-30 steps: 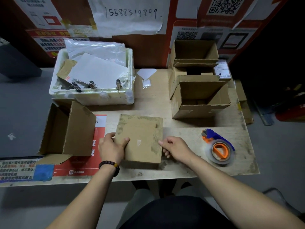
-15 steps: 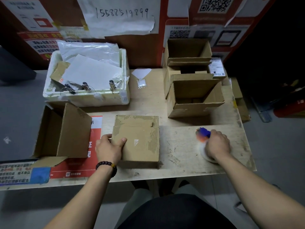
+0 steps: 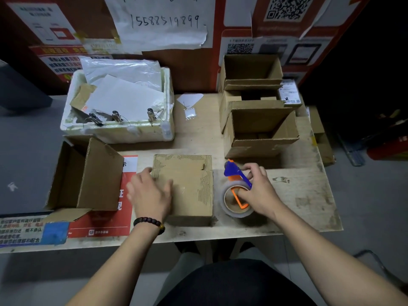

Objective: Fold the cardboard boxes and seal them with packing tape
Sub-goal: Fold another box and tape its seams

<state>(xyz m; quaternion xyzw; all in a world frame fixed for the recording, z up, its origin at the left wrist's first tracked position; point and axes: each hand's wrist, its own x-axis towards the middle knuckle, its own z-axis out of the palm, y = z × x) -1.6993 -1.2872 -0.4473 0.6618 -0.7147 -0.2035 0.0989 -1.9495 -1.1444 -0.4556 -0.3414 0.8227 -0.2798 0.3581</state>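
A small brown cardboard box (image 3: 189, 182) with its flaps folded shut lies at the table's front middle. My left hand (image 3: 150, 195) rests flat on its left part, fingers spread and a little blurred. Just right of the box sits a tape dispenser (image 3: 235, 195) with a blue and orange handle and a roll of clear tape. My right hand (image 3: 258, 191) grips it, with fingers curled round the handle and thumb at the roll. The dispenser stands beside the box, close to its right edge.
An open cardboard box (image 3: 88, 177) lies on its side at the left. A white foam crate (image 3: 119, 129) with papers and clips stands behind. Three open boxes (image 3: 260, 131) are stacked at the back right. The wooden table's (image 3: 298, 195) front right is bare.
My right hand left the box, took hold of the tape dispenser at the right and brought it next to the box. My left hand shifted from the box's left edge onto its top.
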